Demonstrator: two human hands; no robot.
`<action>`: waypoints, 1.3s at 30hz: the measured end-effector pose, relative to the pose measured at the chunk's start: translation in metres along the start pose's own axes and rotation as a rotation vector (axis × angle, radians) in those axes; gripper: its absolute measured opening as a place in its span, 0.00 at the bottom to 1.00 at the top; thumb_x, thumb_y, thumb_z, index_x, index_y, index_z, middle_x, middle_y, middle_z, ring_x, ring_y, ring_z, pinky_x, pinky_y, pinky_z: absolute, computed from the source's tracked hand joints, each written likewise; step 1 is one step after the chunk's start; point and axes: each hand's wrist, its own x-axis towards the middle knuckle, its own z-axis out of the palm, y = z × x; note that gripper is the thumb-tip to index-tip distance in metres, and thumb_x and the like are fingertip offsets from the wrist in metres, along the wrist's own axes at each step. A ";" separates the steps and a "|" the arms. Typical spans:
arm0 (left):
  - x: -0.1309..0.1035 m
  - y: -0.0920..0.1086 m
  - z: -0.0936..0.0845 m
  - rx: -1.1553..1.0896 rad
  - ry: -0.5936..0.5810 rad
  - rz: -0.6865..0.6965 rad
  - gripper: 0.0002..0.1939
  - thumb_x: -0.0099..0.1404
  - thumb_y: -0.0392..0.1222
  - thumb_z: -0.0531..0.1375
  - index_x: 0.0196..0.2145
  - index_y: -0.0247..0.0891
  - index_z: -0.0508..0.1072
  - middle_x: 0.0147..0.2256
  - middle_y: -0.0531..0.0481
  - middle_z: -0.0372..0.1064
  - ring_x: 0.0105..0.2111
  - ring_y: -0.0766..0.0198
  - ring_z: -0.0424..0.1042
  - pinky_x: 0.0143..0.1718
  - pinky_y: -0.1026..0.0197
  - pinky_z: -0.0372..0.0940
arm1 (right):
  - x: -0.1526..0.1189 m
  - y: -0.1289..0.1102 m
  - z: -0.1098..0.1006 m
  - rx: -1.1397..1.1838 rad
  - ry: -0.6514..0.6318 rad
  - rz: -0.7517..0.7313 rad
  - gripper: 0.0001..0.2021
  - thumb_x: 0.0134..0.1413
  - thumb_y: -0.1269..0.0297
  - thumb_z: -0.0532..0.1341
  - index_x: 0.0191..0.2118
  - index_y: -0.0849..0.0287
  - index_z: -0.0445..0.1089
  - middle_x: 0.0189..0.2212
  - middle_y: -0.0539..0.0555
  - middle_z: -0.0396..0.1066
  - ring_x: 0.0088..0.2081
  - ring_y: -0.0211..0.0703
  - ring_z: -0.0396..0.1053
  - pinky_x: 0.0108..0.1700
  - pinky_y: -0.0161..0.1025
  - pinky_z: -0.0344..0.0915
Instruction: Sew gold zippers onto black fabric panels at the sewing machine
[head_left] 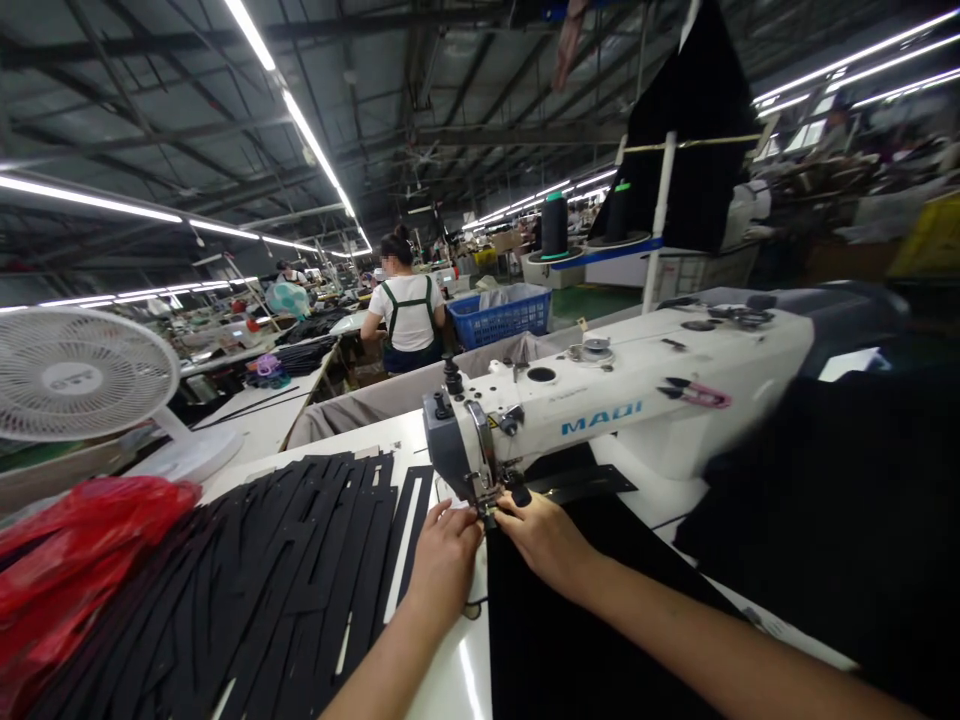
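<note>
A white sewing machine (pixel 626 395) stands on the table in front of me, with its presser foot (pixel 487 505) low over the work. A large black fabric piece (pixel 570 630) lies under and in front of the machine's arm. My right hand (pixel 547 540) pinches the fabric just right of the presser foot, fingertips close to the needle area. On the left side of the foot, my left hand (pixel 448 550) has its fingers curled together; what they hold is hidden. A pair of thread snips (pixel 696 392) with a pink handle rests on the machine.
Many black fabric strips (pixel 300 560) are piled at left beside a red plastic bag (pixel 90 560). A white fan (pixel 82 375) stands behind them. Black thread cones (pixel 554 225) sit on a stand beyond the machine. A co-worker (pixel 407 305) is ahead, near a blue basket (pixel 502 315).
</note>
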 end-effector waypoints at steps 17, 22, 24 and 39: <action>0.007 -0.004 -0.008 -0.029 -0.064 0.077 0.11 0.62 0.27 0.52 0.32 0.36 0.72 0.34 0.46 0.73 0.35 0.58 0.72 0.45 0.47 0.64 | 0.003 -0.001 -0.009 -0.017 -0.062 -0.021 0.11 0.58 0.74 0.51 0.39 0.61 0.71 0.39 0.57 0.68 0.42 0.46 0.63 0.45 0.43 0.58; 0.007 -0.006 -0.007 -0.016 -0.066 0.081 0.12 0.61 0.26 0.52 0.32 0.37 0.72 0.34 0.47 0.73 0.36 0.59 0.73 0.46 0.48 0.65 | 0.005 -0.002 -0.011 -0.029 -0.090 -0.007 0.12 0.58 0.74 0.51 0.41 0.59 0.70 0.41 0.57 0.68 0.44 0.45 0.63 0.46 0.42 0.58; 0.008 -0.007 -0.006 -0.017 -0.063 0.077 0.12 0.62 0.27 0.51 0.32 0.37 0.72 0.34 0.46 0.73 0.36 0.59 0.73 0.46 0.48 0.65 | 0.006 0.004 -0.017 -0.034 -0.111 -0.002 0.10 0.57 0.71 0.54 0.42 0.58 0.70 0.42 0.56 0.69 0.45 0.44 0.64 0.48 0.43 0.58; -0.016 0.045 -0.067 -0.307 -0.344 -0.098 0.21 0.56 0.30 0.59 0.47 0.43 0.69 0.46 0.47 0.68 0.47 0.56 0.66 0.50 0.50 0.61 | -0.126 -0.042 -0.032 0.085 -0.141 -0.117 0.24 0.52 0.70 0.54 0.57 0.60 0.60 0.54 0.63 0.60 0.54 0.56 0.60 0.51 0.49 0.62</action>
